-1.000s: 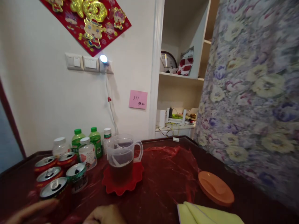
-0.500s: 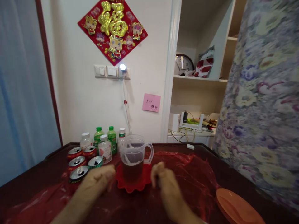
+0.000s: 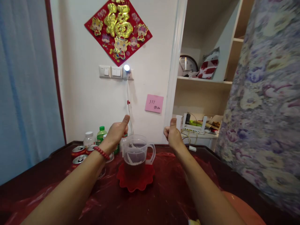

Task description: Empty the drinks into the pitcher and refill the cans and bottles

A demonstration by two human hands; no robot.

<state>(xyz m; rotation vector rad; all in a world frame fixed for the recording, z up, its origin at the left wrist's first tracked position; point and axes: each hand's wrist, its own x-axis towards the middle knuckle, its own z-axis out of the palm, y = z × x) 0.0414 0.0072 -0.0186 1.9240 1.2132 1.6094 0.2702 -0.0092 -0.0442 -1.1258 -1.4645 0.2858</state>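
My left hand (image 3: 117,134) is raised in a fist with its thumb pointing up, and a red bead bracelet (image 3: 101,153) circles that wrist. My right hand (image 3: 173,135) makes the same thumb-up fist on the other side. Neither hand holds anything. Between and below them a clear plastic jug (image 3: 134,157) with dark liquid stands on a red scalloped dish (image 3: 148,181), its handle towards the right. My left arm partly covers the drink cans (image 3: 79,159) and bottles beside the jug.
A green-capped bottle (image 3: 101,133) and a white-capped jar (image 3: 89,140) stand at the back left. Red plastic film (image 3: 161,187) covers part of the dark table. An orange oval object (image 3: 243,207) lies front right. A router (image 3: 192,128) sits on the shelf behind.
Both hands have risen from low beside the jug to above the table, their thumbs now pointing up. The view has shifted slightly. The jug remains on its dish.
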